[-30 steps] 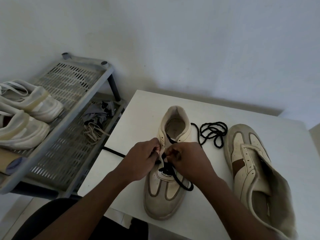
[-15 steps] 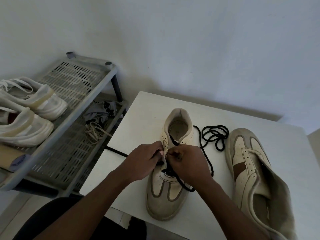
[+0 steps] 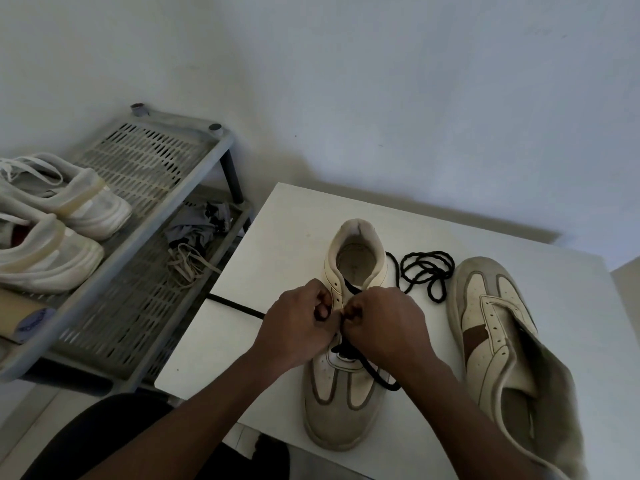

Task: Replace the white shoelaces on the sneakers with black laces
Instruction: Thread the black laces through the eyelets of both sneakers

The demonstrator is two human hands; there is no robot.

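Note:
A cream sneaker (image 3: 346, 407) stands on the white table (image 3: 287, 230), toe toward me, with a black lace (image 3: 372, 370) partly threaded through its lower eyelets. My left hand (image 3: 294, 327) grips the sneaker's left eyelet flap. My right hand (image 3: 384, 323) pinches the black lace at the right flap, close against the left hand. One loose end of the lace trails left off the table edge; the other end lies coiled (image 3: 426, 271) behind my right hand. A second cream sneaker (image 3: 495, 344) without a lace lies on its side at the right.
A grey plastic shoe rack (image 3: 156, 161) stands left of the table. Two white shoes (image 3: 52, 230) sit on its top shelf. Its lower shelf holds a pale lace (image 3: 188, 268) and a crumpled grey cloth (image 3: 197, 226). A white wall rises behind the table.
Both hands have shifted slightly up the sneaker toward its collar and drawn closer together at the eyelets. The coiled lace and the second sneaker have not moved.

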